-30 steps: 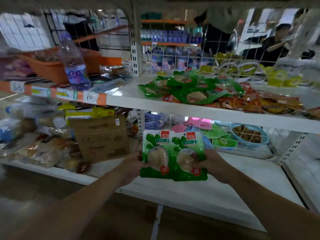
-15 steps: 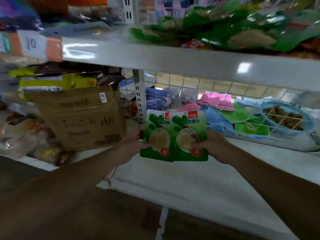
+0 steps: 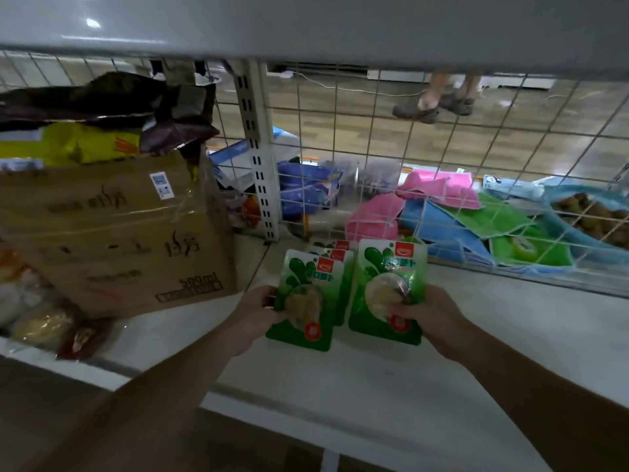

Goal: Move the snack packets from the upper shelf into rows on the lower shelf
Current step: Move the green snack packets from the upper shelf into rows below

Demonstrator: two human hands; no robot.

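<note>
Separated since earlier: my left hand point(image 3: 253, 313) grips the left green packet point(image 3: 308, 294), my right hand point(image 3: 434, 318) the right green packet point(image 3: 386, 284), both upright, red logos topmost; cardboard carton point(image 3: 115, 233) reads 500ml.

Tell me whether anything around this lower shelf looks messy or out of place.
Yes. Behind the wire mesh, pink, blue and green bags lie in a tumbled heap at all angles. At left, crumpled bags are piled loosely on the cardboard box. The green snack packets held by the left hand and right hand sit neatly side by side.
</note>
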